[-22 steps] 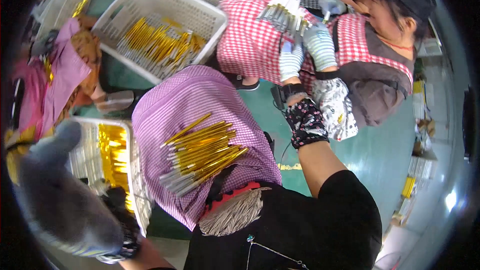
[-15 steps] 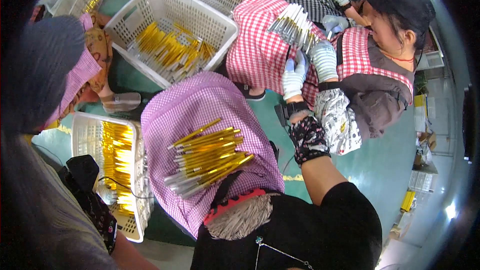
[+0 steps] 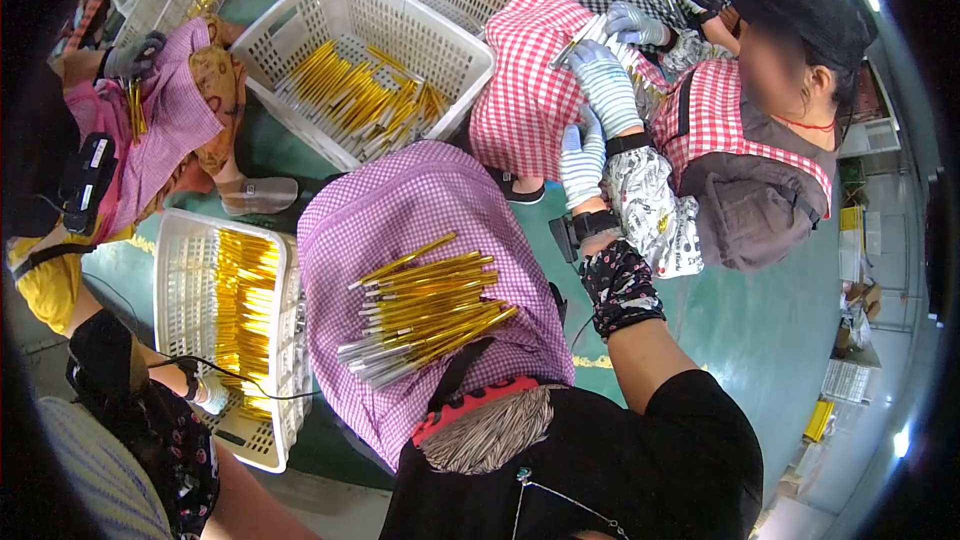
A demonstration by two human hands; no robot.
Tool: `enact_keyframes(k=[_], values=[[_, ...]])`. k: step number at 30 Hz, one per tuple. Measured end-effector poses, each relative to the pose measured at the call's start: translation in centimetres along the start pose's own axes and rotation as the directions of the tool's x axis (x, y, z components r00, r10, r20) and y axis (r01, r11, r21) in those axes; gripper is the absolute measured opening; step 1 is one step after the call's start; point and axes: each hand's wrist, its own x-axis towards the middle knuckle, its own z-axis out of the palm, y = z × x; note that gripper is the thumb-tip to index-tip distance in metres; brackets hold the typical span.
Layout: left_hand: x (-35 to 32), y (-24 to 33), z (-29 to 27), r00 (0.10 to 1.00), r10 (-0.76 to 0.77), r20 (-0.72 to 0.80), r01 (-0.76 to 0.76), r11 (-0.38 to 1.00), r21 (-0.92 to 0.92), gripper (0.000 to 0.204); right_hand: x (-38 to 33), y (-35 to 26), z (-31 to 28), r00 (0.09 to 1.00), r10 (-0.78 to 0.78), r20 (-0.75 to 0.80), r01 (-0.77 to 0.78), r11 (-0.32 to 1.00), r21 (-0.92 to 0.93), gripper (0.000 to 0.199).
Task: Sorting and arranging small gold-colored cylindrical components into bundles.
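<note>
My right hand [image 3: 585, 160], in a white glove with blue stripes, reaches to the right beside a co-worker's red-checked apron [image 3: 525, 90]. Its fingers are apart with nothing visible between them. A black box is strapped at that wrist. At the lower left, my left arm wears a black floral sleeve [image 3: 190, 465]; where it ends, at a dark bulky part, the hand cannot be made out. Across my lap lies a purple-checked apron [image 3: 420, 190], bearing a loose fan of slim gold sticks [image 3: 430, 305] with silver ends. Neither hand touches these sticks.
A white crate [image 3: 285, 440] of stacked gold sticks stands left of my lap, a co-worker's gloved hand [image 3: 212, 397] inside. Ahead, another white crate [image 3: 480, 65] holds scattered sticks. The co-worker at right grips silvery sticks [image 3: 580, 38]. A cable [image 3: 270, 395] crosses the left crate.
The right co-worker's hands have shifted over their sticks. A dark head at left has moved off, uncovering another co-worker with sticks. My left sleeve has moved left; my right hand stays beside the apron.
</note>
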Motion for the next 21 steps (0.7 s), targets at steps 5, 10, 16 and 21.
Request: enact_keyframes(k=[5, 10, 16, 21], values=[[0.7, -0.7, -0.6, 0.999, 0.037, -0.014, -0.038, 0.997, -0.073, 0.054, -0.2, 0.9, 0.2, 0.996, -0.084, 0.005, 0.084, 0.996, -0.012, 0.039], [2.9, -2.2, -1.1, 0.981, 0.166, -0.101, -0.174, 0.981, -0.087, 0.052, -0.1, 2.0, -1.0, 0.991, -0.134, -0.003, 0.133, 0.987, -0.087, 0.034], [2.8, -1.7, -3.8, 0.948, 0.262, -0.179, -0.267, 0.964, -0.004, 0.05, -0.8, 0.6, 0.8, 0.99, -0.123, 0.072, 0.125, 0.992, -0.018, 0.035], [2.6, -0.3, -5.1, 0.923, 0.319, -0.213, -0.319, 0.947, 0.036, 0.048, -1.0, 0.5, 0.8, 0.994, -0.055, 0.099, 0.044, 0.993, 0.109, 0.032]])
